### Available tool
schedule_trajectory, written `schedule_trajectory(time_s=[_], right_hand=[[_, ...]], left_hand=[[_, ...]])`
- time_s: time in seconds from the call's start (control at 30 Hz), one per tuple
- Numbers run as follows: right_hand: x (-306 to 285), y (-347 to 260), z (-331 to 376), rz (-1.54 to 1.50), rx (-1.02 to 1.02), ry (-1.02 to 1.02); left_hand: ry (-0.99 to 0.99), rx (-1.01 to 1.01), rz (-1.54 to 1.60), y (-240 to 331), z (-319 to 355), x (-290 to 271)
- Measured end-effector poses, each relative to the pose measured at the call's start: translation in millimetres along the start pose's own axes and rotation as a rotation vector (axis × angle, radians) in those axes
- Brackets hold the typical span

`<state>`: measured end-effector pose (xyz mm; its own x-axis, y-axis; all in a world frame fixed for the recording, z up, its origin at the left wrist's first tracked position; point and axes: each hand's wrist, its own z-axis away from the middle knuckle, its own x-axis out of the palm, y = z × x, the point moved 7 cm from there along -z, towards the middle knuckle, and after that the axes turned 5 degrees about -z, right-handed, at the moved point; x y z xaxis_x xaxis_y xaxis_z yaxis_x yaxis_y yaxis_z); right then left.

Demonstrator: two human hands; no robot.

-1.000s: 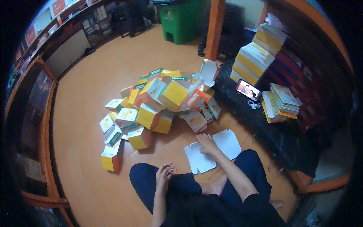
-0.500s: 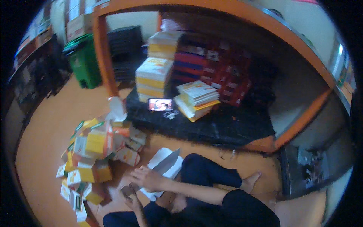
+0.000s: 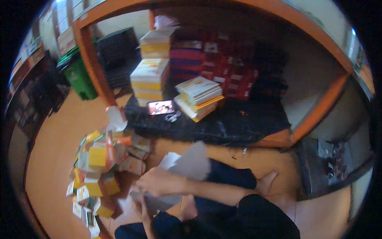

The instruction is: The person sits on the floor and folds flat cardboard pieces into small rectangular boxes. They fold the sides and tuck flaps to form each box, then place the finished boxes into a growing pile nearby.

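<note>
My right hand reaches leftward across my lap, its fingers smeared by motion. Just below it, my left hand is closed on a pale grey-white sheet, paper or thin card. A larger grey sheet stands up behind my right wrist, its edge blurred. I cannot tell whether these are parts of one piece. Behind them lies a white sheet, mostly covered. Left of my hands, a heap of white-and-yellow folded cartons spreads over the floor, some with orange or green parts.
Ahead, under an orange-framed table, a black-covered platform carries stacked white-and-yellow cartons, a shorter flat stack, a lit phone and red boxes. A green bin stands far left; a dark-framed glossy panel is at right.
The grey sheet has risen and spread out behind my right wrist. Pale sheet now shows around my left hand, where a small brownish-grey piece was before. The view has shifted slightly.
</note>
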<state>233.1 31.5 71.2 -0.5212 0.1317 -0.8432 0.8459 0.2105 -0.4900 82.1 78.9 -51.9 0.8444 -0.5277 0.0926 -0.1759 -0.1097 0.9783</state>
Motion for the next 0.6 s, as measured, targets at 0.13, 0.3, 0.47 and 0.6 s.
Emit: schedule_trajectory(time_s=[0.13,0.3,0.47,0.6], right_hand=[[-34,19,29,-0.374,-0.193,-0.412],[50,49,106,-0.483,0.471,-0.666],[90,22,126,-0.65,0.162,-0.234],[114,26,88,-0.718,0.222,-0.28]], left_hand=[[-0.125,-0.337,0.046,21,30,41],[-0.324,-0.332,-0.372,-21,72,70],[-0.283,-0.219,-0.611,-69,83,62],[-0.25,-0.547,-0.53,-119,86,49]])
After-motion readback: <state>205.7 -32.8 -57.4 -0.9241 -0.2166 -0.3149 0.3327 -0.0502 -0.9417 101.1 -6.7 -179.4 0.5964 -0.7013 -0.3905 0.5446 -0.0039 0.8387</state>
